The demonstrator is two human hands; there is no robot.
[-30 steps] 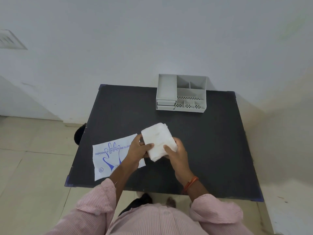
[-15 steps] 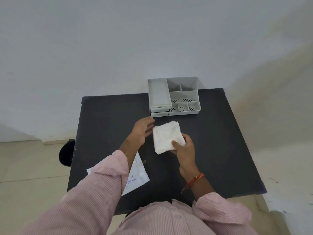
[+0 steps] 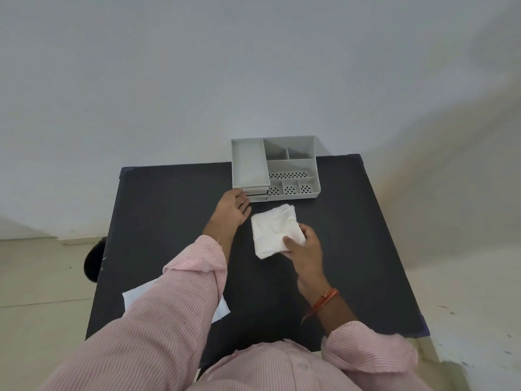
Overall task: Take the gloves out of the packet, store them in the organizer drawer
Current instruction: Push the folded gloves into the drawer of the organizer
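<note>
- The gloves are already out of the packet, so the step in hand, as I judge it, is to open the drawer of the organizer.
- The left hand [image 3: 232, 210] is spread open and holds nothing; its fingertips [image 3: 244, 199] are at the front of the two small drawers [image 3: 257, 193], at the near left corner of the organizer [image 3: 290, 167]. I cannot tell if they already touch the front.
- The right hand [image 3: 303, 245] pinches the near right edge of the folded gloves [image 3: 275, 230], thumb on top; the stack is near the middle of the table, just in front of the organizer.
- The next move, I think, calls for a pull on a drawer front toward the near side, and then the stack must go in flat.
- The gloves look thin, soft and wrinkled, a white, roughly square bundle that may unfold easily.
- The organizer is grey hard plastic, with open compartments and perforated floors.
- The flat white packet [image 3: 218, 311] lies at the near left, mostly hidden by the sleeve [image 3: 180, 292].
- The table [image 3: 174, 198] is matte black.
</note>
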